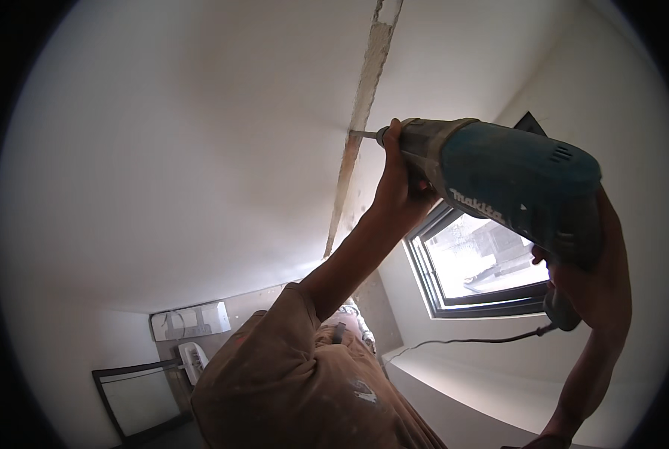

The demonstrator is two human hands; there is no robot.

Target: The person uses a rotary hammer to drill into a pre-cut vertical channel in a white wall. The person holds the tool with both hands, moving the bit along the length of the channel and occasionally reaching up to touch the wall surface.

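A teal and dark grey demolition hammer (514, 168) is held up in both hands and points to the left. From its nose a thin steel bit (364, 134) reaches the edge of a rough groove (364, 90) cut into a white plastered surface (200, 150). My left hand (405, 183) grips the front barrel from below, close to the chuck. At the rear, my right hand (592, 288) wraps round the handle, its fingers partly hidden by the tool body. A dark power cord (491, 340) trails left from the handle's base.
A dark-framed window (476, 258) lies behind and below the hammer. Under it runs a pale ledge (461, 389). At the lower left are a black-framed panel (143, 400), a white fixture (192, 361) and a mirror-like rectangle (192, 322).
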